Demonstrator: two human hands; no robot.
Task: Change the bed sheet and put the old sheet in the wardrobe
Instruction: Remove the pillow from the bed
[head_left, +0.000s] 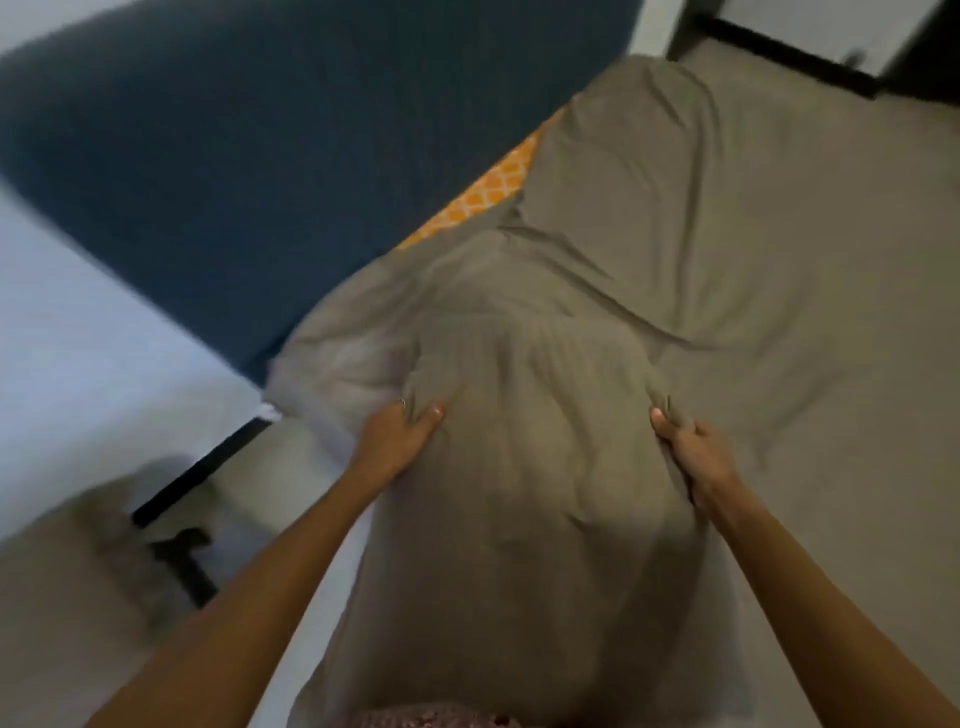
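Note:
A taupe bed sheet (727, 249) covers the bed and bunches up into a raised fold in front of me. My left hand (400, 434) is clenched on the sheet at the left side of that fold. On the fold's right side, my right hand (691, 452) grips the same sheet. A strip of orange patterned fabric (488, 189) shows at the bed's left edge where the sheet is pulled back. The wardrobe is not clearly in view.
A dark blue padded headboard (260, 156) runs along the bed's left side. A pale wall (78, 338) lies lower left, with a black frame piece (192, 478) and blurred grey cloth (78, 571) below it. A dark-edged white panel (831, 31) stands at the far right.

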